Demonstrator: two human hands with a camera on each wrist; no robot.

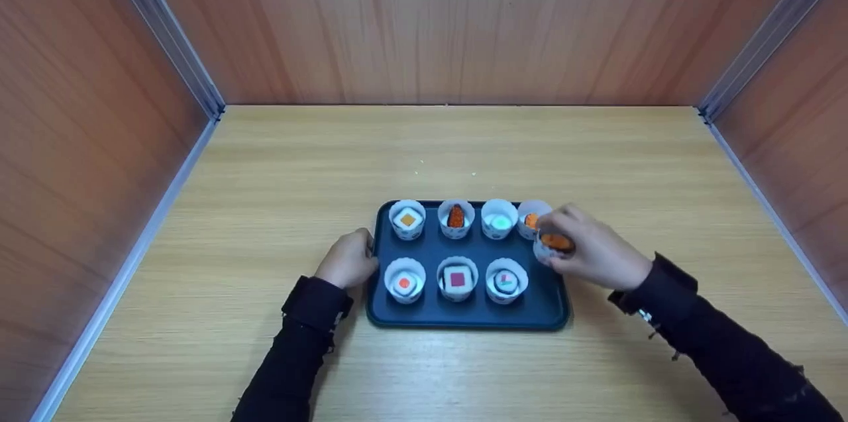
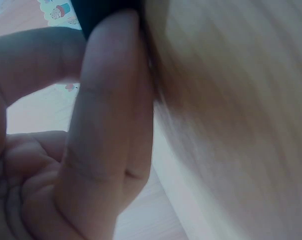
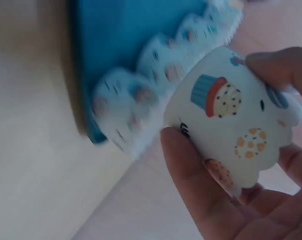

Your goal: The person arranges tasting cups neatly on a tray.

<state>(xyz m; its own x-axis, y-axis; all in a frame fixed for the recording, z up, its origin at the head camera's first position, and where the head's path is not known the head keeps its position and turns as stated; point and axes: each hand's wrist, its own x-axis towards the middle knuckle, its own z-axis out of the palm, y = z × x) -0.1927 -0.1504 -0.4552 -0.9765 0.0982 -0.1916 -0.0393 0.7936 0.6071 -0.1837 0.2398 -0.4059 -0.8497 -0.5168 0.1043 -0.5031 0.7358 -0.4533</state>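
Observation:
My right hand (image 1: 599, 250) grips a white paper baking cup (image 3: 230, 130) over the right side of a dark blue tray (image 1: 464, 317). The cup is printed with cupcakes and cookies and has a scalloped rim; in the head view an orange-brown piece (image 1: 556, 241) shows inside it. At the tray's left edge, my left hand (image 1: 347, 259) pinches the rim between thumb and fingers, as the left wrist view also shows. Three similar cups stand in the tray's front row: one with an orange dot (image 1: 405, 281), one with a magenta square (image 1: 457, 279), one with a swirl-like top (image 1: 506, 281).
Several filled cups make up the tray's back row, including one with a yellow-centred square (image 1: 407, 218), one with a reddish-brown piece (image 1: 456, 218) and one with a green piece (image 1: 499, 219). The tray lies on a wooden table (image 1: 318, 163) bounded by wood-grain panels (image 1: 457, 24).

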